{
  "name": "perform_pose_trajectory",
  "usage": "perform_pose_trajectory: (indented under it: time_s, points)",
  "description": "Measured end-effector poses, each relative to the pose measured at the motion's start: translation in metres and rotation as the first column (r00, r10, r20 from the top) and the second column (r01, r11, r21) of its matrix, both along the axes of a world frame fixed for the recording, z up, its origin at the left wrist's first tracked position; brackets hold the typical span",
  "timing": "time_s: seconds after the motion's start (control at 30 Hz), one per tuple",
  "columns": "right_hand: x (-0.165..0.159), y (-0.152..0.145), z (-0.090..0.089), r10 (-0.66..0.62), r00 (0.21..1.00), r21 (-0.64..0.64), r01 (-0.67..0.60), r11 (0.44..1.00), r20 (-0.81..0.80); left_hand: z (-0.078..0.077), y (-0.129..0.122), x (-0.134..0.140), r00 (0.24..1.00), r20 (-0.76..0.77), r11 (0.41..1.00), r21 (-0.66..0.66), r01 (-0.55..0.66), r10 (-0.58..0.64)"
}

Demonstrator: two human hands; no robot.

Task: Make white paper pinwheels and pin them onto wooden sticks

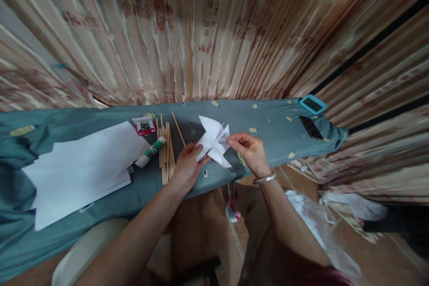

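A white paper pinwheel [216,140] with pointed blades is held up over the cloth-covered table. My left hand [189,163] grips its left side, thumb on top and fingers beneath. At the pinwheel's right, my right hand [250,149] pinches with thumb and forefinger by a blade; whether anything small is between those fingertips is too fine to make out. Close to my left hand lies a single thin wooden stick [178,128]. Left of it is a bundle of wooden sticks [166,156]. A silvery bracelet [264,178] circles my right wrist.
White paper sheets [83,174] cover the table's left part. Beside them are a green-and-white glue stick [150,152] and a small open red box [145,126] with dark pieces. A blue-framed device [313,104] and a phone [310,128] lie far right. Curtains [201,31] hang behind the table.
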State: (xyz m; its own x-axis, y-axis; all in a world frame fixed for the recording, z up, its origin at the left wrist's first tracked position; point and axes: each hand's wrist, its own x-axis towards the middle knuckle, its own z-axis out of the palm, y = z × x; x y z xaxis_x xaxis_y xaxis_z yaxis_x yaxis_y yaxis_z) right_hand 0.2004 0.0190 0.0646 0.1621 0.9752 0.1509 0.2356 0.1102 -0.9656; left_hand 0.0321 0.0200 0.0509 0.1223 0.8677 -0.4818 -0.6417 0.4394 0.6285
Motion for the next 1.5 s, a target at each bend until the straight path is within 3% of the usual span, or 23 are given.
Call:
perform_pose_trajectory:
  time_s: [0.2, 0.57, 0.7, 0.87, 1.0, 1.13, 1.23, 1.33, 1.5]
  points:
    - [0.012, 0.006, -0.023, 0.084, 0.996, -0.169, -0.086, 0.982, -0.02, -0.021, -0.004, 0.0, 0.992, -0.039, 0.992, 0.002, 0.123, -0.123]
    - [0.038, 0.0, -0.035, 0.199, 0.979, -0.239, -0.185, 0.953, 0.036, -0.027, 0.013, 0.004, 0.902, -0.182, 0.913, 0.044, 0.405, -0.391]
    - [0.037, -0.001, -0.037, 0.226, 0.973, -0.233, -0.208, 0.95, 0.054, -0.03, 0.021, 0.009, 0.884, -0.322, 0.918, 0.091, 0.387, -0.34]
    - [0.037, -0.004, -0.033, 0.224, 0.975, -0.216, -0.22, 0.951, -0.008, -0.031, 0.02, 0.015, 0.895, -0.347, 0.932, 0.126, 0.34, -0.28]
    - [0.034, -0.008, -0.023, 0.164, 0.975, -0.172, -0.189, 0.967, -0.153, -0.031, 0.017, 0.019, 0.914, -0.345, 0.949, 0.151, 0.277, -0.212]
    - [0.028, -0.017, -0.006, 0.113, 0.969, -0.096, -0.136, 0.986, -0.219, -0.02, 0.018, 0.02, 0.94, -0.323, 0.954, 0.229, 0.195, -0.115]
    - [0.021, -0.025, 0.006, 0.084, 0.986, -0.02, -0.087, 0.996, -0.141, -0.008, 0.022, 0.016, 0.938, -0.346, 0.938, 0.315, 0.143, -0.027]
    - [0.011, -0.032, 0.015, 0.053, 0.998, 0.072, -0.055, 0.996, 0.037, 0.003, 0.024, 0.011, 0.916, -0.401, 0.915, 0.376, 0.146, 0.018]
    - [-0.006, -0.036, 0.021, 0.03, 0.928, 0.264, -0.137, 0.955, 0.372, 0.011, 0.021, 0.006, 0.863, -0.504, 0.887, 0.415, 0.205, 0.037]
